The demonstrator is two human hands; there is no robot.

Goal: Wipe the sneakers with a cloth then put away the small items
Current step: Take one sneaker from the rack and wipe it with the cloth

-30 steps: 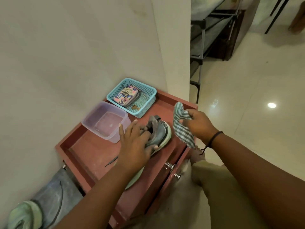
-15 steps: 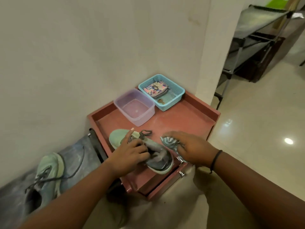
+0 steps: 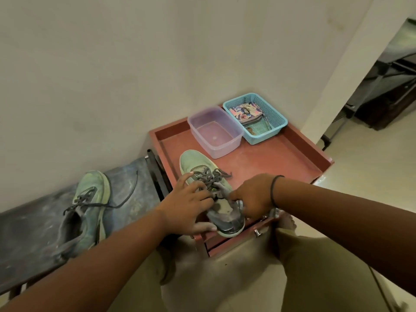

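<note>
A mint-green sneaker [image 3: 195, 161] with grey laces lies on the red table [image 3: 304, 146], heel at the front edge. My left hand [image 3: 186, 204] grips it across the laces, thumb under the sole. My right hand [image 3: 254, 194] is curled over the heel's right side and holds the striped cloth [image 3: 273, 213], of which only a small corner shows. The second sneaker [image 3: 90, 199] lies on a dark bench [image 3: 33, 233] to the left. A patterned pouch [image 3: 245, 111] and other small items sit in a blue basket [image 3: 275, 119].
A clear purple tub [image 3: 213, 132] stands next to the basket at the back of the table, against the wall. A drawer knob [image 3: 256, 233] shows below the front edge. A dark shelf rack [image 3: 382, 86] stands beyond the wall corner at right, over pale floor.
My right hand has brought the cloth down from the air onto the sneaker's heel. The sneaker now lies with its toe toward the tub. My view has swung left and down.
</note>
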